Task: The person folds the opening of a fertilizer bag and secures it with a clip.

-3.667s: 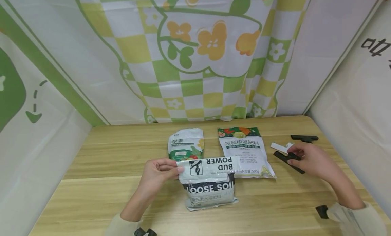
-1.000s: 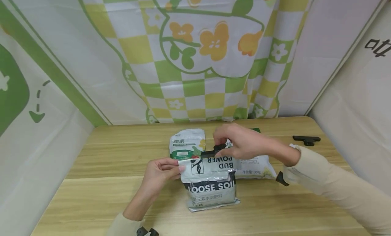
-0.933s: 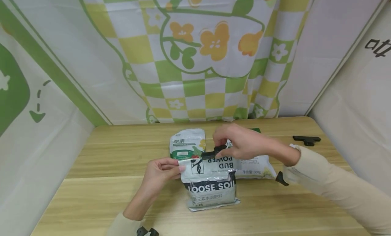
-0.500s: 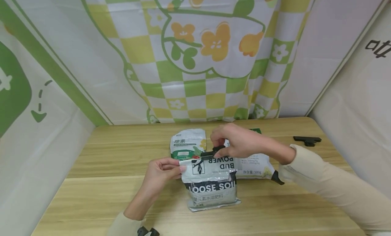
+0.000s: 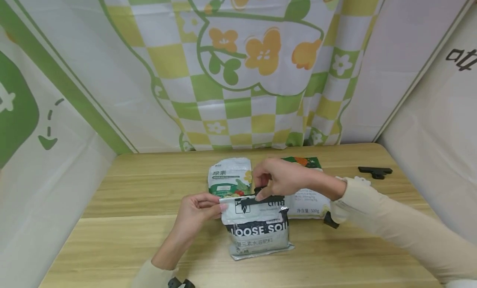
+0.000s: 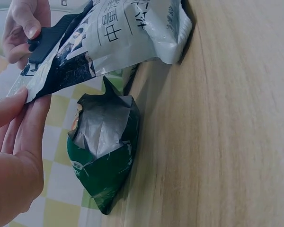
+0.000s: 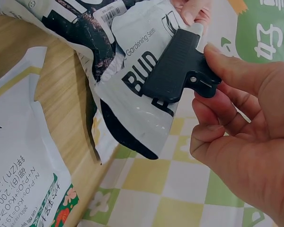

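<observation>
A grey-white LOOSE SOIL bag (image 5: 257, 240) stands upright at the table's near middle, its top folded over toward me. My left hand (image 5: 193, 215) pinches the left end of that fold between thumb and fingers. A black bag clip (image 7: 175, 66) straddles the fold, its long jaw lying across the BUD POWER print. My right hand (image 5: 281, 176) pinches the clip's handles from above; the right wrist view shows thumb and fingers on them. In the left wrist view, the left fingers hold the bag's edge apart from the clip.
Behind the soil bag stands a green-and-white pouch (image 5: 227, 178), its top torn open in the left wrist view (image 6: 104, 137). A white fertilizer bag (image 5: 307, 201) lies behind the right forearm. Another black clip (image 5: 375, 172) lies at far right; something white shows beside the sleeve.
My right hand took a black clip from the right side of the table and brought it to the bag's top. Just now it moved down and slightly left, setting the clip over the fold.
</observation>
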Available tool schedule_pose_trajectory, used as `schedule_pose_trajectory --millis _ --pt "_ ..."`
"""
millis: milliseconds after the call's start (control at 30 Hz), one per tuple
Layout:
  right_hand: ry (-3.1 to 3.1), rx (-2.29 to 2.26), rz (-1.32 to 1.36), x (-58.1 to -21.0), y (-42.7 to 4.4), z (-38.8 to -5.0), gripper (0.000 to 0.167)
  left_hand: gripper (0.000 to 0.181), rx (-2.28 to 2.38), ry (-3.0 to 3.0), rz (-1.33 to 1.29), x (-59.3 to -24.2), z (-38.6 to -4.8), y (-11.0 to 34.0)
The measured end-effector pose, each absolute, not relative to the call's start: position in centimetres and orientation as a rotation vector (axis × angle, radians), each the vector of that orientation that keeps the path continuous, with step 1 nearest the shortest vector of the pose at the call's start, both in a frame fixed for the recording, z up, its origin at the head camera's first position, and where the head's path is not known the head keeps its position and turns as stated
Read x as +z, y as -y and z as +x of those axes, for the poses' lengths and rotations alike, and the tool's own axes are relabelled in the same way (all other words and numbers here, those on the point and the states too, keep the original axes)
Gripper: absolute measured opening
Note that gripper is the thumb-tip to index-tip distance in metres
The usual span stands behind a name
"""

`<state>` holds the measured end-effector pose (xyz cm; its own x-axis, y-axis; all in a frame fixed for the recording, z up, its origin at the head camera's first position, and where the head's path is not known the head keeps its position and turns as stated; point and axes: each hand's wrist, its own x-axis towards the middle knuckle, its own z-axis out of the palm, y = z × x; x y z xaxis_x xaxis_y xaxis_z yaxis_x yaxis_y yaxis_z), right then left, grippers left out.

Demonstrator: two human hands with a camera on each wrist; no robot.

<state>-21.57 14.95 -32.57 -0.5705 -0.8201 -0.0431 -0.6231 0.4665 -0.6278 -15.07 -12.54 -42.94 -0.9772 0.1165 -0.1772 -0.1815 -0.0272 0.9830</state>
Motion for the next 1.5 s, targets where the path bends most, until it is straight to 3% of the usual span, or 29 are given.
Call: schedule_pose_trajectory --millis 467,800,1500 --pt "-2.395 -0.794 -1.185 -32.7 -14.3 -21.6 0.027 0.022 2.121 -2.034 -0.051 -42.7 -14.7 12.3" --pt "-2.486 -0.701 -1.038 -32.8 -14.0 -21.5 0.019 0.024 2.116 -2.042 -0.052 -42.6 -14.8 12.3" --pt "-2.532 -0.941 -0.763 -33.6 -19.2 -20.2 0.049 0.017 2.101 -2.060 -0.100 -42.8 -15.0 12.4"
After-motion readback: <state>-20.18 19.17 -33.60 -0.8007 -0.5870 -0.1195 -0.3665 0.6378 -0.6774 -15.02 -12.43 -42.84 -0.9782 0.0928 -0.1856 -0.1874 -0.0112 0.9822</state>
